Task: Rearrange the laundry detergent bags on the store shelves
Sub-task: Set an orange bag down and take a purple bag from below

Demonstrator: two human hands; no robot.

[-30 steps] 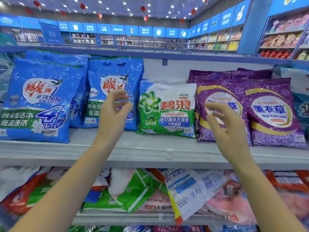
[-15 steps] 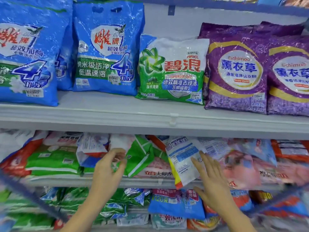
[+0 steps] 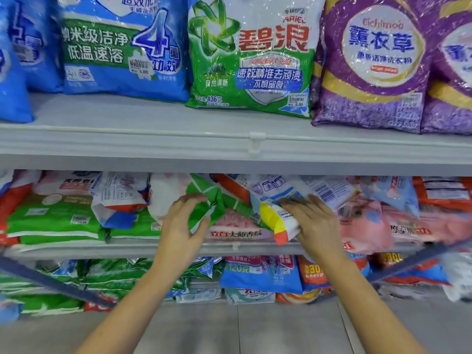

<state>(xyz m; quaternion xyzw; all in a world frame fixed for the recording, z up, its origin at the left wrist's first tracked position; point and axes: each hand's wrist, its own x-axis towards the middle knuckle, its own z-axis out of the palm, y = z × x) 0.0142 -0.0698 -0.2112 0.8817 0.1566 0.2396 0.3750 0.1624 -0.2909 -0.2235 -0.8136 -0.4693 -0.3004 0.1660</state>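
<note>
Two hands work in the jumble of detergent bags on the middle shelf (image 3: 127,247), set apart from each other with a flat pink bag (image 3: 235,227) showing between them. The left hand (image 3: 181,228) pinches a crumpled fold of a green bag (image 3: 217,203), fingers curled over the top and thumb under it; the right hand (image 3: 316,226) lies over a white bag (image 3: 274,217) with a yellow band and an orange end, fingers spread along its upper face; whether the thumb has closed beneath it I cannot tell. Both bags lie tilted across the pile, the white bag's orange end jutting past the shelf lip.

On the upper shelf (image 3: 153,144) the blue bags (image 3: 122,47), the Ariel bag (image 3: 255,60) and the purple bags (image 3: 370,72) stand upright in a row, so the untidy work appears to be down here.

Risks, as I judge them: the green bag is held only by a fold of slack film, so a sharp pull could slip or tear it; the white bag already overhangs, and a loose hold could let it slide to the floor (image 3: 281,328); the neighbours lean on both bags, so drawing either out quickly may drag others forward; lifting high could knock the shelf above.
</note>
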